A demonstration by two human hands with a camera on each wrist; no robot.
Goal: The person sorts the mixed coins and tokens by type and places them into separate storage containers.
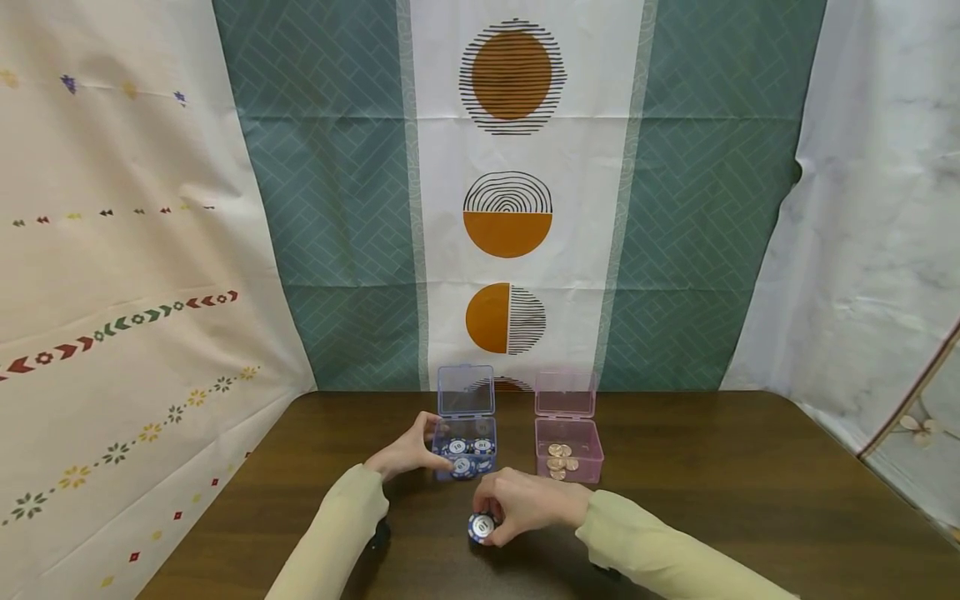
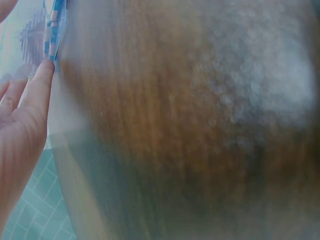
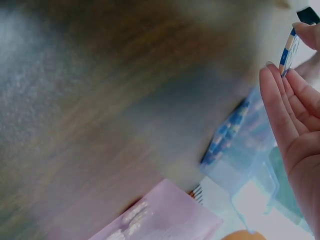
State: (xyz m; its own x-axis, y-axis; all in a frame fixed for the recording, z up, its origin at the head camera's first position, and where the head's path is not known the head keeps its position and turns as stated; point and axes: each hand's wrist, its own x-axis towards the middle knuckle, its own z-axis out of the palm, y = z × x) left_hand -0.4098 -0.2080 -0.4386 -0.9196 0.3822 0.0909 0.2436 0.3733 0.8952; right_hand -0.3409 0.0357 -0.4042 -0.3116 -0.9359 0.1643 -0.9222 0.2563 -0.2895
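In the head view, my right hand (image 1: 525, 504) pinches a blue-and-white poker chip (image 1: 481, 527) just above the table, in front of the boxes. The chip (image 3: 288, 52) shows edge-on between thumb and fingertips in the right wrist view. My left hand (image 1: 405, 447) holds the left side of a clear blue plastic box (image 1: 487, 467), thumb at its front and fingers farther back. Several similar poker chips (image 1: 461, 467) lie inside that box, whose lid (image 1: 467, 390) stands up. The left wrist view catches fingers (image 2: 37, 92) against the box's edge.
Right of the blue box stands a clear pink box (image 1: 590, 471), lid raised, with several copper-coloured coins (image 1: 558, 461) inside. Both boxes sit toward the back of the dark wooden table (image 1: 697, 467). A patterned curtain (image 1: 345, 208) hangs behind, with cloths at the sides.
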